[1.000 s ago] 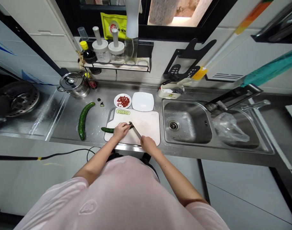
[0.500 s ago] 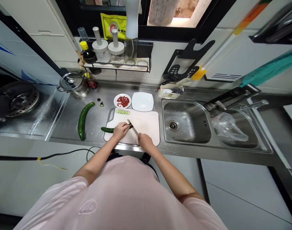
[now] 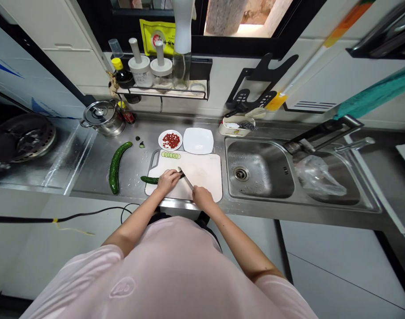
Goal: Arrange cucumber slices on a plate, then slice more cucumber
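The left hand (image 3: 168,180) grips the cucumber (image 3: 150,180), best kept curled clear of the knife (image 3: 186,178) that the right hand (image 3: 203,198) grips at 3 o'clock.

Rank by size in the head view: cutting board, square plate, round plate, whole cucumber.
Cutting board, square plate, round plate. Whole cucumber: long but thin, so unsure against the plates.

Head-worn camera faces forward and down (close) over left hand (image 3: 168,180), right hand (image 3: 202,198).
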The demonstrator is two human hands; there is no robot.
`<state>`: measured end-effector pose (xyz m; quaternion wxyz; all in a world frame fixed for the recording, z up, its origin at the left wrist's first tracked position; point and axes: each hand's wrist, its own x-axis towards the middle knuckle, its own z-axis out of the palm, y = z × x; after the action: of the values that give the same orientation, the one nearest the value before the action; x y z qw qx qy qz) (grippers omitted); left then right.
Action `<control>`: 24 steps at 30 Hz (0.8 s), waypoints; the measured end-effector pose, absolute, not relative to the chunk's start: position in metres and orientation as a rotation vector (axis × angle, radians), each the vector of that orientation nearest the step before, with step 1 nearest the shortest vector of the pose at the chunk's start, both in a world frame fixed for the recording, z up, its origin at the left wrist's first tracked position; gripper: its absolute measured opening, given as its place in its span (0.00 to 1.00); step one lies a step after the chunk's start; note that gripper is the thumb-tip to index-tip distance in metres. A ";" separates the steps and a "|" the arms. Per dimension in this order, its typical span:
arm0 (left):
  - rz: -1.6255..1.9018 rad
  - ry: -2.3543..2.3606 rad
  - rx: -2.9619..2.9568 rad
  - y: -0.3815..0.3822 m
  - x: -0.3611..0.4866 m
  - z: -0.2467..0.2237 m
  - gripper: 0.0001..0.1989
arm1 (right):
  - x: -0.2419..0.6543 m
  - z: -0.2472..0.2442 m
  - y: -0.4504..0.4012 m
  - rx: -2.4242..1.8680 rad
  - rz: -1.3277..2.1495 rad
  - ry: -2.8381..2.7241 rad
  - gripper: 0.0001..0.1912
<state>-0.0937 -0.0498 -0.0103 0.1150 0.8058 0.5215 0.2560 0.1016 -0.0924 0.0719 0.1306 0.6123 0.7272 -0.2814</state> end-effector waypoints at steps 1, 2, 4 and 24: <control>0.750 1.530 2.359 -0.050 -0.094 -0.010 0.12 | 0.103 0.072 -0.095 1.779 -0.815 2.108 0.13; 0.750 1.530 2.360 -0.050 -0.094 -0.010 0.12 | 0.104 0.072 -0.096 1.779 -0.815 2.100 0.13; 0.757 1.528 2.363 -0.049 -0.094 -0.010 0.12 | 0.104 0.072 -0.097 1.773 -0.817 2.093 0.13; 0.767 1.527 2.373 -0.049 -0.093 -0.010 0.11 | 0.080 0.058 -0.070 1.818 -0.777 2.129 0.14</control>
<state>-0.0932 -0.0488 -0.0096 0.1084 0.8067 0.5190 0.2608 0.0802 -0.0705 0.0582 0.1178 0.6213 0.7278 -0.2655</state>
